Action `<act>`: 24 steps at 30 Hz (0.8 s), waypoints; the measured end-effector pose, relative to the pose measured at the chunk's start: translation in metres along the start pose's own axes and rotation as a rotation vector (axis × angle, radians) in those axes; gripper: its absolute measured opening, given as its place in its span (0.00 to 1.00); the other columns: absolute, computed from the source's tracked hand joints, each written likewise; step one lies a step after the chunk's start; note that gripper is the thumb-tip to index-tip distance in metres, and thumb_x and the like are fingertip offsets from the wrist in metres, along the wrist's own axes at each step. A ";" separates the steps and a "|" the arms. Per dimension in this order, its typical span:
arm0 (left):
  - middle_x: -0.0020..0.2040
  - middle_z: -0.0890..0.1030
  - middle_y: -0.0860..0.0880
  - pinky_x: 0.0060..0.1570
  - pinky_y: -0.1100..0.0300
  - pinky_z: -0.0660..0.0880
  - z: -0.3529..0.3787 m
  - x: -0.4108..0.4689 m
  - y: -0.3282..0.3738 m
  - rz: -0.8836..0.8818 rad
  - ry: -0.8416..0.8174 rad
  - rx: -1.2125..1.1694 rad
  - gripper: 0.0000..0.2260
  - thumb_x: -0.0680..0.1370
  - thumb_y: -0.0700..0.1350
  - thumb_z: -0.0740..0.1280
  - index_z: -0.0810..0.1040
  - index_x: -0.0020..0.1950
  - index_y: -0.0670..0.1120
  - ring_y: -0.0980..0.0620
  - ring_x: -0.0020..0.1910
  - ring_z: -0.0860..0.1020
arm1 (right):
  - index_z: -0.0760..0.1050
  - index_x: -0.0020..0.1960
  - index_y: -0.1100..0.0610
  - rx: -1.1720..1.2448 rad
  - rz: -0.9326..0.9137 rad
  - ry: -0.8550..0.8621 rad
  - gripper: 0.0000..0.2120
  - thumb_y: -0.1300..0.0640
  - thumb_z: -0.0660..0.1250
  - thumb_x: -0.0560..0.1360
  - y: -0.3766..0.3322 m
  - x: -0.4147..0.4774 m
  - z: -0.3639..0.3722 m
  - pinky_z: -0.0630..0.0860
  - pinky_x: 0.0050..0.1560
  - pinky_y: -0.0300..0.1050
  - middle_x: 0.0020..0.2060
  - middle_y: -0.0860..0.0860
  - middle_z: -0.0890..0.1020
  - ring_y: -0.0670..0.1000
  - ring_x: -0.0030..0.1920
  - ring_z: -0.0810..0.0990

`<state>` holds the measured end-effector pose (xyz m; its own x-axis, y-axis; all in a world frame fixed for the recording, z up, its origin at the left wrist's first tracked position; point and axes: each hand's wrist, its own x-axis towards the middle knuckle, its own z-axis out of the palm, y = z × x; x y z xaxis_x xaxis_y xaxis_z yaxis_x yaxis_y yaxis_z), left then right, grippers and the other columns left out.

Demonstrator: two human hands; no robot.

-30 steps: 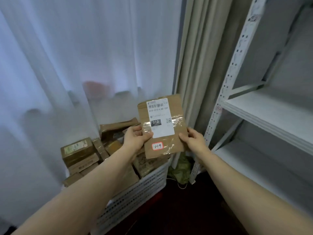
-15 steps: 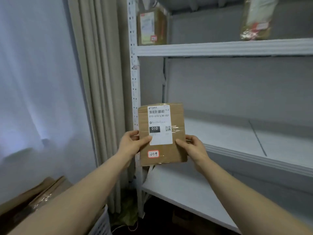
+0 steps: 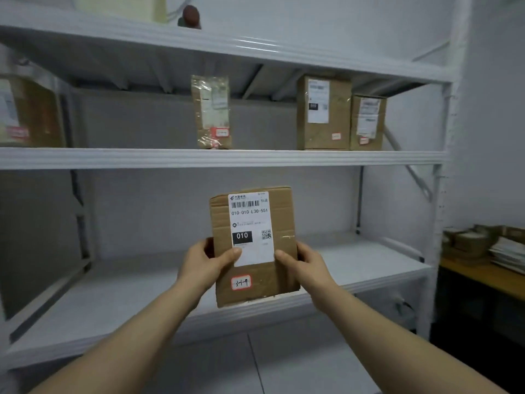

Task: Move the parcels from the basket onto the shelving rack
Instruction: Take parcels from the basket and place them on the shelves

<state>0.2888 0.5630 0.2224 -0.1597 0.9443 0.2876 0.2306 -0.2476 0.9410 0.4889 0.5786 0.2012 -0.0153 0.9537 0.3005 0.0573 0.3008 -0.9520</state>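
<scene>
Flat brown cardboard parcel with white shipping label, upright, pinched at its lower sides by both hands: left hand and right hand, thumbs on the front face. Parcel is in front of the white metal shelving rack, above its lower shelf's front edge. Four brown parcels stand on the rack shelf above.

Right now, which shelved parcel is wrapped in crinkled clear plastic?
The narrow parcel standing alone. Its wrap glints and wrinkles; the large box and small box to its right show flat cardboard.
</scene>
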 end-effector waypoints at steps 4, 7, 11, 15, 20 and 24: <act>0.53 0.82 0.49 0.57 0.49 0.77 0.068 0.021 0.033 0.110 -0.062 0.017 0.18 0.71 0.44 0.75 0.77 0.60 0.46 0.48 0.52 0.80 | 0.75 0.60 0.51 0.030 -0.044 0.097 0.13 0.55 0.68 0.76 -0.019 0.012 -0.069 0.75 0.40 0.36 0.53 0.45 0.81 0.45 0.52 0.79; 0.52 0.82 0.49 0.56 0.49 0.77 0.122 0.037 0.062 0.189 -0.057 0.053 0.18 0.71 0.45 0.75 0.77 0.58 0.47 0.49 0.51 0.80 | 0.76 0.57 0.50 0.031 -0.112 0.176 0.10 0.57 0.68 0.76 -0.031 0.027 -0.122 0.75 0.40 0.35 0.49 0.45 0.82 0.42 0.48 0.79; 0.52 0.82 0.50 0.56 0.49 0.77 0.210 0.059 0.096 0.266 -0.043 0.038 0.20 0.69 0.47 0.76 0.77 0.59 0.46 0.49 0.50 0.80 | 0.77 0.55 0.50 0.023 -0.207 0.272 0.09 0.58 0.68 0.76 -0.042 0.051 -0.204 0.75 0.39 0.36 0.45 0.43 0.82 0.40 0.44 0.79; 0.49 0.83 0.51 0.55 0.48 0.77 0.302 0.080 0.124 0.307 -0.092 0.031 0.16 0.69 0.49 0.76 0.80 0.55 0.48 0.50 0.48 0.81 | 0.77 0.53 0.50 0.023 -0.240 0.371 0.08 0.58 0.69 0.75 -0.043 0.077 -0.294 0.76 0.41 0.38 0.46 0.46 0.82 0.43 0.44 0.79; 0.53 0.82 0.50 0.57 0.47 0.77 0.393 0.109 0.151 0.343 -0.138 0.007 0.19 0.70 0.51 0.75 0.77 0.58 0.48 0.49 0.52 0.80 | 0.75 0.58 0.53 -0.005 -0.276 0.441 0.12 0.56 0.69 0.76 -0.037 0.113 -0.377 0.74 0.42 0.38 0.48 0.48 0.81 0.43 0.46 0.78; 0.61 0.76 0.51 0.61 0.49 0.73 0.451 0.132 0.174 0.447 -0.140 0.045 0.28 0.70 0.50 0.72 0.68 0.68 0.49 0.50 0.59 0.76 | 0.67 0.67 0.54 0.005 -0.302 0.542 0.22 0.51 0.68 0.76 -0.036 0.150 -0.426 0.76 0.52 0.46 0.54 0.49 0.78 0.49 0.53 0.78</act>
<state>0.7412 0.7424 0.3441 0.0955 0.7682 0.6331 0.2896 -0.6299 0.7207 0.9099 0.7100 0.3059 0.4797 0.6897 0.5424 0.1245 0.5584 -0.8202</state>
